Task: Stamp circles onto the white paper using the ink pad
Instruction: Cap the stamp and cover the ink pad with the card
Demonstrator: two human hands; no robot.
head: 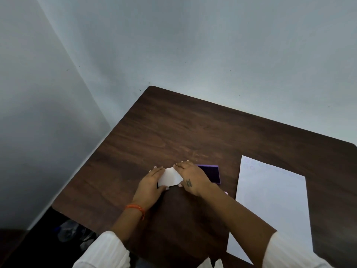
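Note:
A purple ink pad point(211, 174) lies open on the dark wooden table point(173, 132), its white lid point(171, 176) swung out to the left. My left hand point(152, 185) grips the lid's left edge and my right hand point(191, 176) rests on its right part, covering part of the pad. The white paper point(272, 202) lies flat to the right, with faint purple circles point(251, 167) along its far edge. A small pink thing point(226, 193), perhaps the stamp, peeks out beside my right wrist; most of it is hidden.
The table stands in a corner between two pale walls point(193, 45). Its left edge point(81, 171) drops to a dark floor with blurred objects point(71, 231). An orange thread band point(136, 208) circles my left wrist.

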